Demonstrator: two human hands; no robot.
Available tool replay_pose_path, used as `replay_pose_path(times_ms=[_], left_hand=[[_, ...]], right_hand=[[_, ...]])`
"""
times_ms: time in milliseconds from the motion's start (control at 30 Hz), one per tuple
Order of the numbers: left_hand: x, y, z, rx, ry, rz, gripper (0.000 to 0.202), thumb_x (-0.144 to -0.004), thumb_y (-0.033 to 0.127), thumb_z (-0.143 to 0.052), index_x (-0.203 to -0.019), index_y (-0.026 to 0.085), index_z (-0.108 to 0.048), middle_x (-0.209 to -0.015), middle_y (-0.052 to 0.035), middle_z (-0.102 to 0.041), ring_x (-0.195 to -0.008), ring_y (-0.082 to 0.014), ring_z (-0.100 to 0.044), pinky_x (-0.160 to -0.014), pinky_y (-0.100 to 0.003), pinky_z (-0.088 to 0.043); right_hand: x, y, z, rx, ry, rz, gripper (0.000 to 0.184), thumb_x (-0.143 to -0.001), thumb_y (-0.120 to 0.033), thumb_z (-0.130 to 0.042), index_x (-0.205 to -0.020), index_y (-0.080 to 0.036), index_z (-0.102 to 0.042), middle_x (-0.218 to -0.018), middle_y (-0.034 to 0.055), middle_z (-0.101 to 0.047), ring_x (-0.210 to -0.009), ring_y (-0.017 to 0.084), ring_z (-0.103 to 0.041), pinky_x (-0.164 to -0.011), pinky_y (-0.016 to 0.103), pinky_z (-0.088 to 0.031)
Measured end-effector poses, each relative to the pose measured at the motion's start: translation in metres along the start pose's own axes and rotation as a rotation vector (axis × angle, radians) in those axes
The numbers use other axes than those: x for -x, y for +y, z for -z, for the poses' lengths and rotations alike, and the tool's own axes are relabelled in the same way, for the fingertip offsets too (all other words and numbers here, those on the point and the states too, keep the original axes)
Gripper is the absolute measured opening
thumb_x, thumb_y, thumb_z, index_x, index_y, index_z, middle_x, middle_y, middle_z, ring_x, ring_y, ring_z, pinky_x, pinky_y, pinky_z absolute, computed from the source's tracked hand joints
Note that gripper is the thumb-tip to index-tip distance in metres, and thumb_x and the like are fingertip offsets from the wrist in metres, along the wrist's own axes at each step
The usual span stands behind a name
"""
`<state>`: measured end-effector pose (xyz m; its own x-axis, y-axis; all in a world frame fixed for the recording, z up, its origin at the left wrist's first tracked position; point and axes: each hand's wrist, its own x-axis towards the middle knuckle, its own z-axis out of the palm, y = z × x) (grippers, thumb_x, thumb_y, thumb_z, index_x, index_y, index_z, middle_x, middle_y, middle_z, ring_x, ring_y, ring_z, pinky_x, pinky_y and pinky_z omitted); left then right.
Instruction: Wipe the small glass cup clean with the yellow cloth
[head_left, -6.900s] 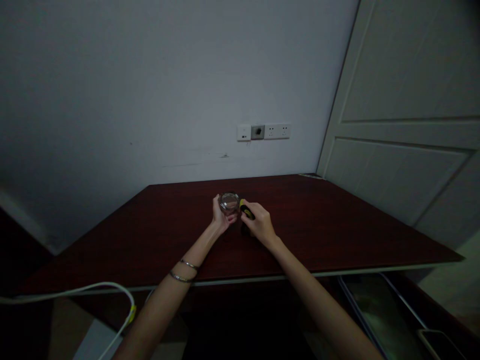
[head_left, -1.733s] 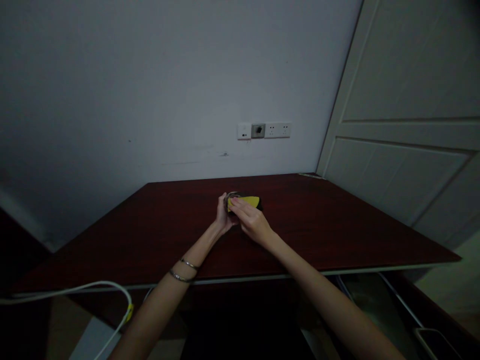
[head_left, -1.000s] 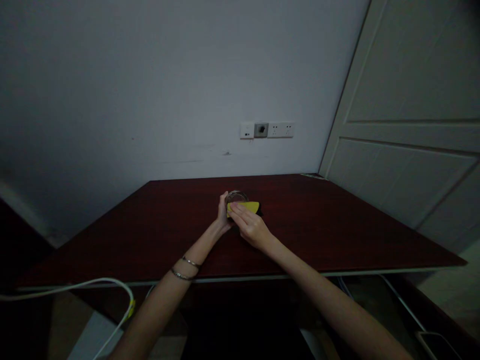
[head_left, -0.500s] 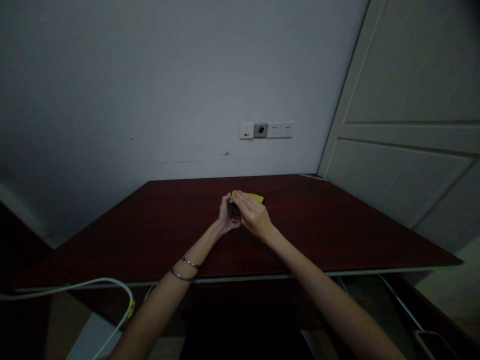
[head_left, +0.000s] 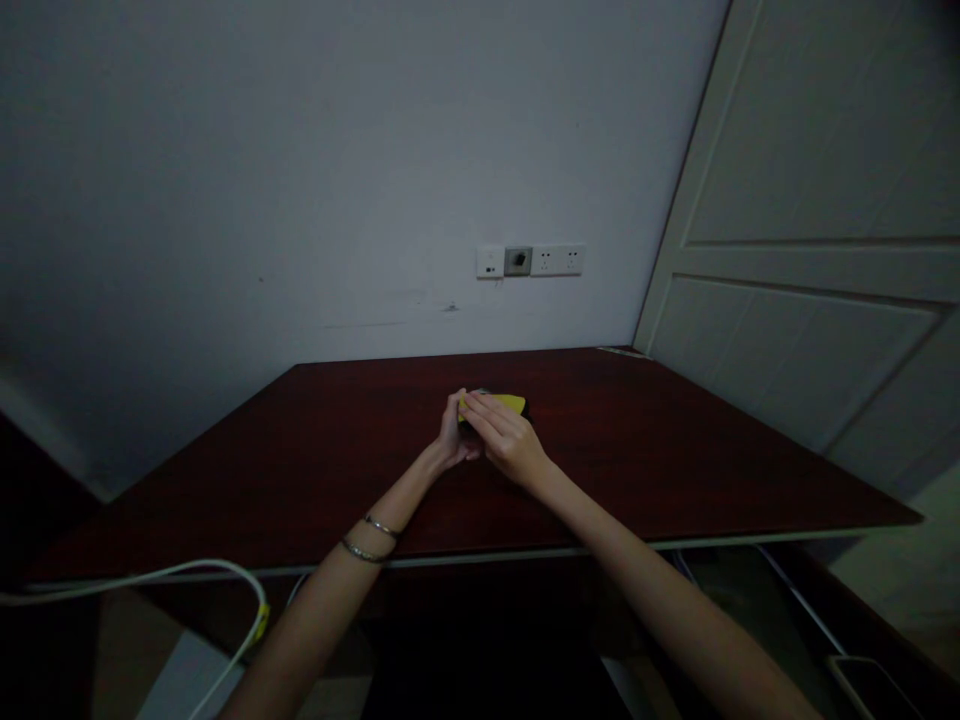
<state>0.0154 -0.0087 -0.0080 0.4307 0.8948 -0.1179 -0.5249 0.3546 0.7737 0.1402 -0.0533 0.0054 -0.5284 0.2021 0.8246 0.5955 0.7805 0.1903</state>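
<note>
Over the middle of the dark red tabletop point(head_left: 360, 440), my two hands meet around a small item. My left hand point(head_left: 451, 438) curls around a dark, glassy-looking object point(head_left: 468, 434), mostly hidden by my fingers and too dim to name exactly. A yellow cloth point(head_left: 513, 402) with a dark underside is in my right hand point(head_left: 516, 446), whose fingers press it over the top of that object. Two bracelets point(head_left: 365, 552) circle my left forearm.
Behind the table rises a pale wall with a row of sockets point(head_left: 531, 261). A white panelled door point(head_left: 810, 240) stands to the right. A white cable point(head_left: 225, 565) loops at the front left edge, and a phone-like device point(head_left: 874, 688) lies low at the right.
My right hand and the cloth have shifted slightly down and left over the object, covering more of it. My left hand stays closed around it, nearly in the same place.
</note>
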Motion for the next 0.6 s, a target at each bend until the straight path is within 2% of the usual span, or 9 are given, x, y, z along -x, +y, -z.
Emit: replay_pose_path(times_ms=[100,167,267,333,467,533,600], left_hand=[[0.000,-0.002,-0.001,-0.106,-0.006,0.031,0.055,-0.068,0.068,-0.037,-0.057,0.016,-0.053,-0.035,0.0016,-0.040,-0.022,-0.0086,-0.027,-0.024,-0.022,-0.017],[0.000,-0.002,-0.002,-0.142,0.015,0.043,0.056,-0.067,0.070,-0.034,-0.053,0.017,-0.049,-0.034,0.0018,-0.038,-0.021,-0.0087,-0.026,-0.023,-0.022,-0.017],[0.000,-0.003,-0.001,-0.112,0.058,0.061,0.055,-0.066,0.070,-0.038,-0.056,0.017,-0.050,-0.036,0.0019,-0.040,-0.022,-0.0081,-0.028,-0.024,-0.021,-0.016],[-0.002,-0.003,0.000,-0.060,0.083,0.040,0.050,-0.066,0.066,-0.044,-0.059,0.016,-0.052,-0.040,0.0014,-0.046,-0.026,-0.0086,-0.035,-0.026,-0.020,-0.022],[-0.007,-0.002,0.002,0.101,0.111,-0.135,0.037,-0.068,0.050,-0.055,-0.061,0.014,-0.053,-0.052,-0.0013,-0.057,-0.043,-0.0101,-0.052,-0.042,-0.021,-0.040],[-0.008,-0.002,0.002,0.142,0.111,-0.151,0.036,-0.068,0.049,-0.056,-0.062,0.014,-0.053,-0.053,-0.0017,-0.057,-0.044,-0.0102,-0.052,-0.046,-0.021,-0.042],[-0.008,-0.002,0.002,0.124,0.107,-0.104,0.040,-0.067,0.054,-0.054,-0.063,0.014,-0.054,-0.050,-0.0013,-0.055,-0.041,-0.0104,-0.050,-0.042,-0.022,-0.040]], right_hand=[[-0.002,0.010,0.001,0.016,0.016,-0.073,0.043,-0.081,-0.004,-0.034,-0.122,-0.009,-0.049,-0.126,0.0141,-0.051,-0.125,0.021,-0.039,-0.103,0.041,-0.037],[-0.001,0.012,-0.001,0.023,0.019,-0.096,0.045,-0.080,-0.003,-0.034,-0.122,-0.008,-0.049,-0.127,0.0137,-0.050,-0.125,0.020,-0.038,-0.104,0.040,-0.036],[0.005,0.005,-0.006,0.019,0.017,-0.095,0.045,-0.079,-0.004,-0.035,-0.122,-0.008,-0.049,-0.127,0.0143,-0.051,-0.124,0.021,-0.040,-0.103,0.039,-0.038],[0.010,-0.004,-0.011,0.010,0.016,-0.076,0.045,-0.079,-0.004,-0.035,-0.122,-0.008,-0.050,-0.124,0.0151,-0.053,-0.122,0.020,-0.043,-0.101,0.039,-0.040],[0.017,-0.020,-0.017,-0.015,0.014,-0.010,0.047,-0.076,0.000,-0.033,-0.118,-0.007,-0.053,-0.120,0.0152,-0.056,-0.120,0.020,-0.044,-0.100,0.037,-0.041],[0.017,-0.021,-0.016,-0.024,0.006,0.007,0.047,-0.075,0.001,-0.033,-0.117,-0.007,-0.053,-0.119,0.0146,-0.057,-0.121,0.020,-0.044,-0.100,0.038,-0.041],[0.013,-0.016,-0.014,-0.031,-0.002,-0.002,0.046,-0.076,0.000,-0.034,-0.118,-0.008,-0.053,-0.119,0.0148,-0.057,-0.120,0.020,-0.045,-0.100,0.038,-0.041]])
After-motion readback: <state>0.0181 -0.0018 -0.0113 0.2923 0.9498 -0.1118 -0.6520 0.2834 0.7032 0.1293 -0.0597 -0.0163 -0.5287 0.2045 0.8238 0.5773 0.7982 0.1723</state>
